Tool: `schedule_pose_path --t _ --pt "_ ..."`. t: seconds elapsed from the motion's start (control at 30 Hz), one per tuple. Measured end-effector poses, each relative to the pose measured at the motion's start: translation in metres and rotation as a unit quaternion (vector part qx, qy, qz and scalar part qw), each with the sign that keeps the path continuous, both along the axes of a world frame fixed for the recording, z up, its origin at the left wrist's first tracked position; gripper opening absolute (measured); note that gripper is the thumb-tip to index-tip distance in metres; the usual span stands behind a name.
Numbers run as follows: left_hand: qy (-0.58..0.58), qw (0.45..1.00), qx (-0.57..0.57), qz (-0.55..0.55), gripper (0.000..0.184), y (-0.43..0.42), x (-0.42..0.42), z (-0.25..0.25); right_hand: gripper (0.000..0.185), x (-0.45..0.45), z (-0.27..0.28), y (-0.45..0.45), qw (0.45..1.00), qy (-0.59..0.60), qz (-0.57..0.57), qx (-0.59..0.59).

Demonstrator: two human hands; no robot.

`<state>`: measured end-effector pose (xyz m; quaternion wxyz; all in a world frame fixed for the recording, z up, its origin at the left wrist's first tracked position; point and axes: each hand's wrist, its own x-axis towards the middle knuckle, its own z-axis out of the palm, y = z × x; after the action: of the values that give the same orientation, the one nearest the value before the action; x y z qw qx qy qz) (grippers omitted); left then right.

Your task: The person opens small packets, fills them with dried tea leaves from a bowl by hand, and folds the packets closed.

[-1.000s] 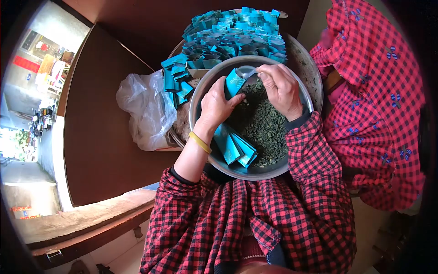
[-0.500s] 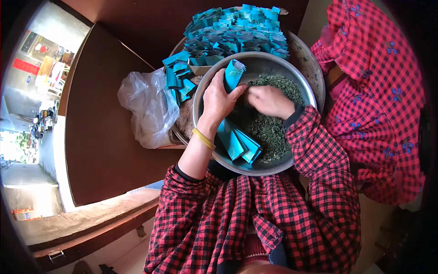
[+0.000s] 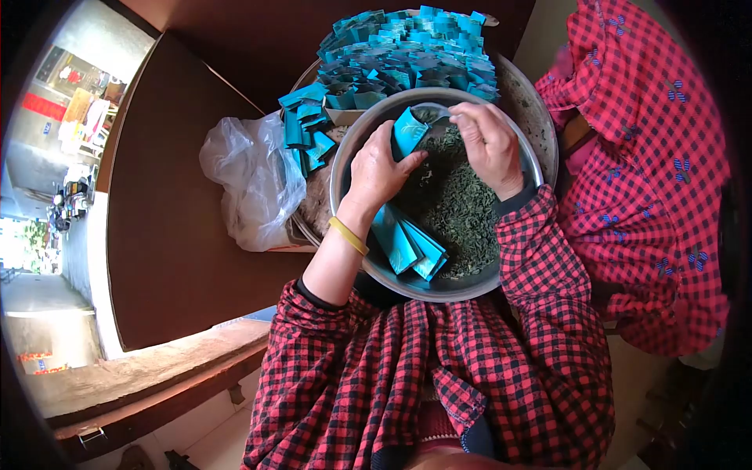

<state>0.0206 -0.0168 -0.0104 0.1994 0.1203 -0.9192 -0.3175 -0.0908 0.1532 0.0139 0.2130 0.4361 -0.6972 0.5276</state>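
Observation:
My left hand (image 3: 376, 171), a yellow band on its wrist, is closed around a blue tea packet (image 3: 408, 136) over the left side of a metal basin (image 3: 341, 157). Above the right side, the fingers of my right hand (image 3: 493, 145) pinch what looks like a metal spoon (image 3: 429, 114). Its bowl is at the packet's upper end, with dark leaf on it; my fingers partly hide the handle. Dried green tea leaves (image 3: 470, 227) cover much of the basin's bottom. Several flat blue packets (image 3: 409, 247) lie inside, below my left hand.
Behind the basin, many upright blue packets (image 3: 407, 59) stand packed together in a large round tray (image 3: 523, 102). Loose packets (image 3: 305, 129) and a clear plastic bag (image 3: 254, 184) are at the left. A brown panel (image 3: 180, 204) stands further left; red checked cloth (image 3: 650, 180) hangs at right.
My right hand has risen from the leaves to the packet's upper end, and the spoon now shows there. The packet in my left hand has tilted and moved slightly down and right.

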Motion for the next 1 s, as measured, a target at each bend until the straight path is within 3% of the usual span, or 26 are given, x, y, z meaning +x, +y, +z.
schedule_pose_path --t 0.07,0.23,0.33,0.37,0.43,0.6,0.67,0.7,0.77,0.8,0.9,1.0 --pt "-0.001 1.0 -0.003 -0.001 0.064 0.0 0.0 0.0 0.015 0.001 0.001 0.0 0.992 0.116 0.002 0.051" --pt "0.017 1.0 0.014 0.014 0.065 0.001 0.001 0.006 0.016 -0.002 -0.003 0.004 0.993 0.066 -0.082 0.053" --pt "0.044 0.999 0.02 0.022 0.065 0.003 0.0 0.007 0.016 0.003 -0.032 0.001 0.947 -0.004 -0.029 0.319" --pt "0.05 0.998 0.033 0.017 0.065 0.003 -0.001 0.006 0.016 0.009 -0.04 -0.001 0.947 -0.005 -0.032 0.318" --pt "0.062 0.996 0.059 0.012 0.065 0.002 -0.001 0.004 0.022 0.028 -0.05 -0.009 0.905 -0.053 0.129 0.402" --pt "0.05 0.997 0.055 0.013 0.065 0.002 0.001 0.007 0.02 0.033 -0.046 -0.016 0.888 -0.105 0.181 0.41" --pt "0.05 0.998 0.048 0.01 0.066 0.001 0.001 0.006 0.023 0.017 -0.038 -0.012 0.92 -0.144 0.064 0.359" --pt "0.051 0.998 0.045 0.007 0.066 0.001 0.0 0.005 0.023 0.009 -0.035 -0.009 0.92 -0.144 0.064 0.36" --pt "0.044 0.998 0.048 0.006 0.066 0.001 0.0 0.004 0.018 -0.008 -0.029 0.0 0.949 -0.191 -0.005 0.25" --pt "0.038 0.998 0.051 0.006 0.066 0.001 -0.001 0.005 0.018 -0.014 -0.025 0.002 0.949 -0.191 -0.006 0.251" --pt "0.024 0.999 0.042 0.002 0.065 0.001 0.0 0.005 0.019 -0.024 -0.017 0.006 0.979 -0.2 -0.022 0.017" --pt "0.009 1.0 0.021 -0.003 0.063 0.001 0.0 0.006 0.02 -0.015 -0.008 0.005 0.987 -0.159 -0.021 -0.018"
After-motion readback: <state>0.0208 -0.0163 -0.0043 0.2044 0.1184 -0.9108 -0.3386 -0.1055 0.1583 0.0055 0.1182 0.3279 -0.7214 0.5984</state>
